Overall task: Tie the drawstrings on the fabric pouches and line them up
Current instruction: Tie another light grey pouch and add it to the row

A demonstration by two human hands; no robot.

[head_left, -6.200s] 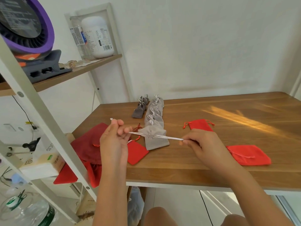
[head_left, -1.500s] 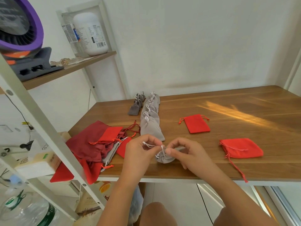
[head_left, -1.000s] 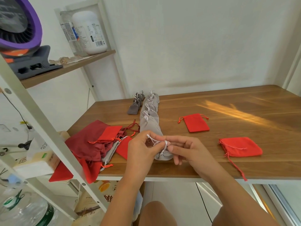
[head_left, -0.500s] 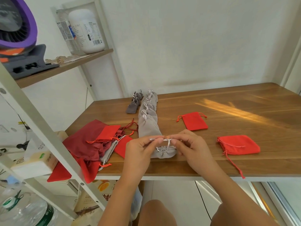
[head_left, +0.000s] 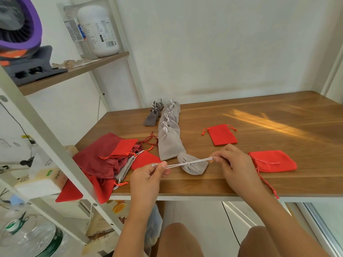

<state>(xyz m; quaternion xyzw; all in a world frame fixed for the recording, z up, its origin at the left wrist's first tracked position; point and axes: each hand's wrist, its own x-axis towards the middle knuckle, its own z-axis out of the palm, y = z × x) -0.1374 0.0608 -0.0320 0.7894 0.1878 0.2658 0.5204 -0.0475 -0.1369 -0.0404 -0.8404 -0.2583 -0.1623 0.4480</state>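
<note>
A small grey pouch [head_left: 194,166] lies near the table's front edge, its mouth gathered tight. Its white drawstrings [head_left: 178,164] stretch out taut to both sides. My left hand [head_left: 148,175] pinches the left ends, and my right hand [head_left: 233,164] pinches the right ends. Behind the pouch a row of tied grey pouches [head_left: 168,130] runs toward the wall, with a shorter row of darker grey pouches [head_left: 153,115] beside it. Two flat red pouches [head_left: 221,134] [head_left: 272,161] lie to the right.
A heap of red and dark red pouches [head_left: 109,158] hangs over the wooden table's [head_left: 259,115] left front corner. A white shelf frame [head_left: 48,141] stands at left with a fan [head_left: 18,30] and bottles [head_left: 98,28]. My knees are under the table.
My hands were close together at the pouch's mouth, working the strings. They have now moved apart, pulling the drawstrings taut to left and right.
</note>
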